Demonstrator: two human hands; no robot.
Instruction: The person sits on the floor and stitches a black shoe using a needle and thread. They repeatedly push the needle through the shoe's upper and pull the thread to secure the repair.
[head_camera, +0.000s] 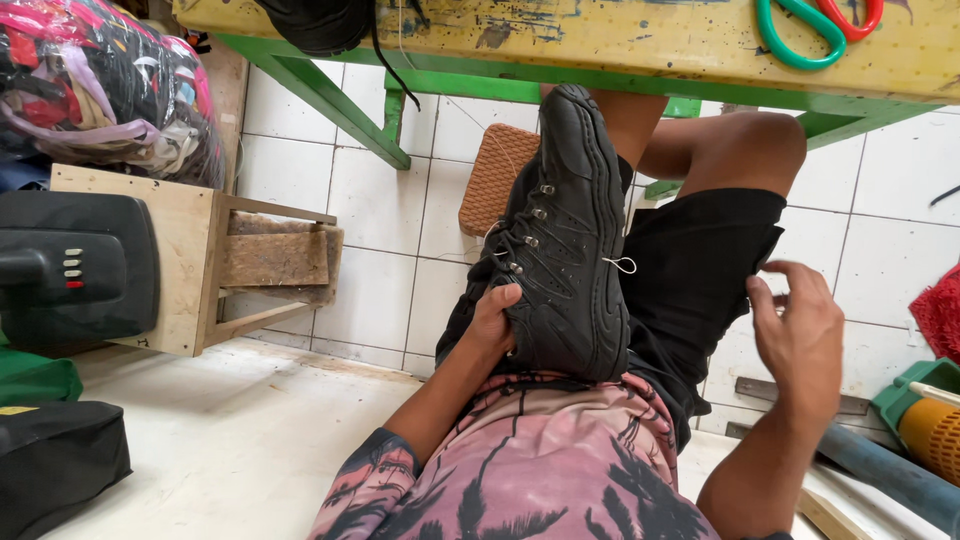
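Black shoe (565, 240) sits on the lap, left hand (492, 325) gripping its heel end; right hand (800, 335) is empty, fingers loose. That thin thread loop (622, 265) could snag or slip, I'd guess.

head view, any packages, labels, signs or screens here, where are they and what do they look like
Clear plastic bag stuffed with multicoloured cloth: top left, bulging, pink, black and white.
Black machine case with small red and white marks: left edge, on a plywood stand; marks too small to make out.
No signs or screens visible.
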